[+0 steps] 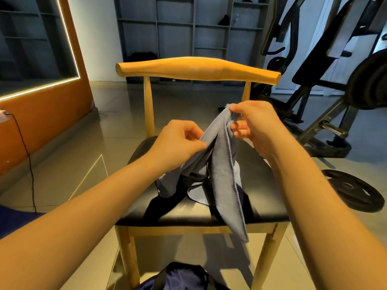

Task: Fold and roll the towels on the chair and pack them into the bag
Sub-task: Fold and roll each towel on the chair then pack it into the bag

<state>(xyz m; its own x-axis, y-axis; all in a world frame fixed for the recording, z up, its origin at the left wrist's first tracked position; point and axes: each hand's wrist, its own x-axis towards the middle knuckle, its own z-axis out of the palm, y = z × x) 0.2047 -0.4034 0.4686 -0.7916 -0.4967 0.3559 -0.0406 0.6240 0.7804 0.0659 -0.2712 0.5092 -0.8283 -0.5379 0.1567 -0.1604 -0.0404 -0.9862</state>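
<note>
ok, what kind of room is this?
Probably a gym, perhaps a home one: weight plate on the floor, weight machine with a padded bench at right, open shelving at the back.

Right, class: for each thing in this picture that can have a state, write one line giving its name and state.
towel: unfolded, held up above the seat, lower end hanging past the front edge.
left hand: pinching the towel's side.
right hand: pinching the towel's top.
chair: upright.
bag: on the floor; open or closed, cannot tell.
weight plate: flat on the floor.
</note>
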